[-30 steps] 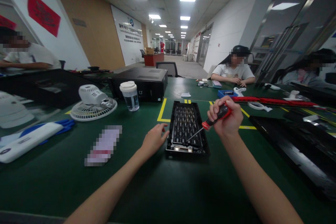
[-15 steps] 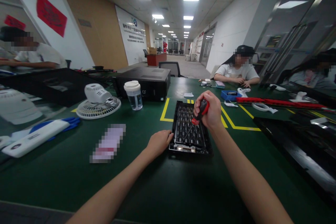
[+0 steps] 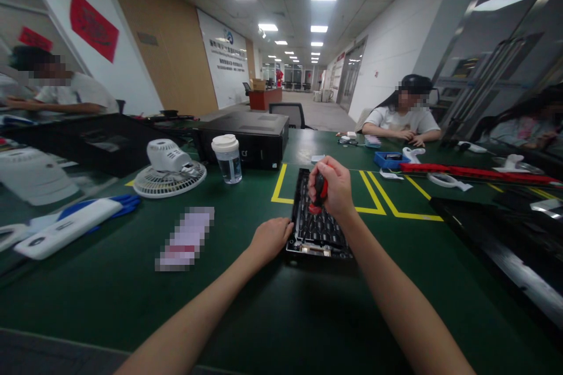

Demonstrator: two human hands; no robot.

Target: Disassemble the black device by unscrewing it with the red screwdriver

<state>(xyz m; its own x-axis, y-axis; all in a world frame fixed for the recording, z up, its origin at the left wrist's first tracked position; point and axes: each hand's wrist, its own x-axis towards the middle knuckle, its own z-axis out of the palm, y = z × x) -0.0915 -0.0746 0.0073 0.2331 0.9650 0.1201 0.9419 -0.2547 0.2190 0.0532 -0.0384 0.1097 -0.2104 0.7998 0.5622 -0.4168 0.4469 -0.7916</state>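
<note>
Over the black casing (image 3: 319, 235), a screwdriver (image 3: 321, 187) in the right fist

Near the middle of the green table (image 3: 255, 316), the casing lies flat with its rows of dark, rounded cells facing up and a metallic strip (image 3: 313, 250) along its near end. The right hand (image 3: 338, 186) has its fingers clamped around the screwdriver's red-and-black handle, which leans slightly above the cells; the spot where the tip meets the casing is too dark to tell.

At the casing's left edge rests the left hand (image 3: 270, 237), fingers close together, the foremost touching the rim; whether they grip it, I cannot tell. Yellow tape (image 3: 417, 215) marks the table just beyond and to the right.

To the left lie a pixelated lilac item (image 3: 187, 238) and a white fan (image 3: 169, 167), with a lidded cup (image 3: 228, 161) beside a black box (image 3: 253, 132) farther off. To the right stretches a dark panel (image 3: 497, 252); a blue tray (image 3: 390, 159) sits beyond it. On the far right, a person in white (image 3: 398, 120) is at the table.
</note>
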